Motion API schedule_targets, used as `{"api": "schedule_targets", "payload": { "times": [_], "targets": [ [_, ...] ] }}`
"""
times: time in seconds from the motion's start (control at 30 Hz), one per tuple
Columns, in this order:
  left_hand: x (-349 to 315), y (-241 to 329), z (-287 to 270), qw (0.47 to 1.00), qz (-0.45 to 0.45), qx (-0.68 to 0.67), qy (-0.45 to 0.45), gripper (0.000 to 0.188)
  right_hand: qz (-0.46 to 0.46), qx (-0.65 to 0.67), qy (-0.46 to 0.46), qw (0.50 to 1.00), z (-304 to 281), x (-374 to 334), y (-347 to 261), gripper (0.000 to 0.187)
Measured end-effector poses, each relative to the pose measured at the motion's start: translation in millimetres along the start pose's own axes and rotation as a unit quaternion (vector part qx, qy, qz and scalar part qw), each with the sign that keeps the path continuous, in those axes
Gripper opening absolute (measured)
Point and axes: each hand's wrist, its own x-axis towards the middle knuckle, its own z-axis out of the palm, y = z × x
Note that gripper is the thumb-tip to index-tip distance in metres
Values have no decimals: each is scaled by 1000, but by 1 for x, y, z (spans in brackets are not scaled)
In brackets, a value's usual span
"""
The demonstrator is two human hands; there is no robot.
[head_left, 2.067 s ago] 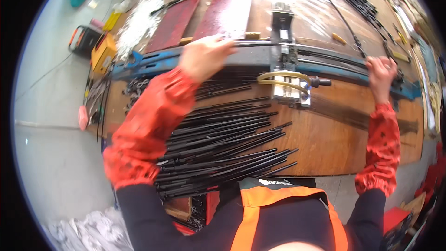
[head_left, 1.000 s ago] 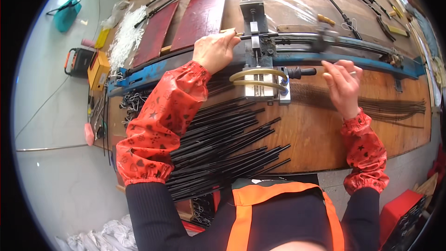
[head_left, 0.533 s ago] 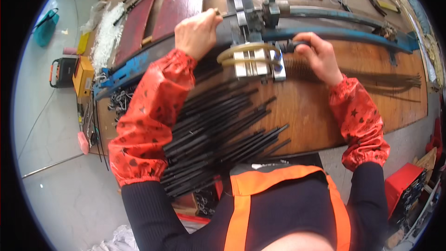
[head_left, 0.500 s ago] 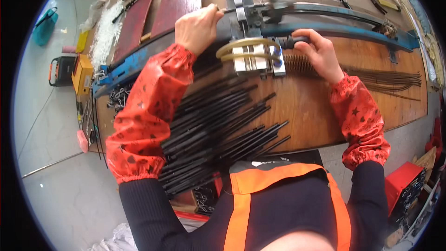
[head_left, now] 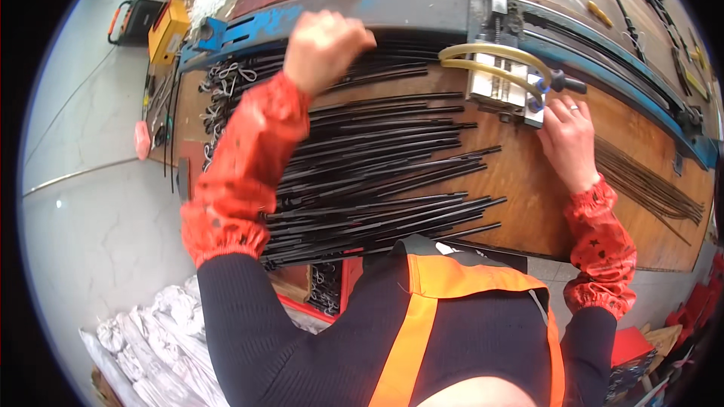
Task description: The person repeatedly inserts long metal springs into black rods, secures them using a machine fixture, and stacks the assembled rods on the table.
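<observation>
My left hand (head_left: 328,49), slightly blurred, is closed in front of the blue metal rail (head_left: 392,11), above the far rows of black rods (head_left: 369,136). Whatever its curled fingers may hold is hidden. At the right my right hand (head_left: 571,139) has its fingers bent together by the lower corner of a silver clamping block (head_left: 498,83); what they grip, if anything, cannot be made out. A black lever handle (head_left: 569,84) sticks out just beyond those fingers. Two yellowish hoses (head_left: 471,51) loop to blue fittings on the block.
Thin brown rods (head_left: 648,181) lie in a bundle right of my right hand. Looped white-and-black cords (head_left: 219,94) are heaped at the table's left end. Further left stand a yellow box (head_left: 167,30) and a black case (head_left: 139,30). White bundles (head_left: 158,339) lie at the lower left.
My right hand has come off the black handle and dropped to below it. My left hand has drawn back from the far side of the rail. The whole view has shifted.
</observation>
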Motion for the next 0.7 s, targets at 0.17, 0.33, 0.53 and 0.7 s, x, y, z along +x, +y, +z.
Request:
{"api": "schedule_targets", "payload": {
  "times": [0.17,0.33,0.53,0.7],
  "targets": [
    [-54,96,-23,965,-118,-120,-202,20,28,56,-55,997,-14,7,-20,14],
    [-50,107,-9,969,-142,-133,-154,18,183,263,-122,939,-6,1,-29,19],
    [-17,136,-22,947,-114,-236,-187,14,165,296,-119,933,5,-4,-43,24],
    [9,148,-26,953,-100,-231,-167,12,178,425,0,887,5,-19,-40,21]
  ]
}}
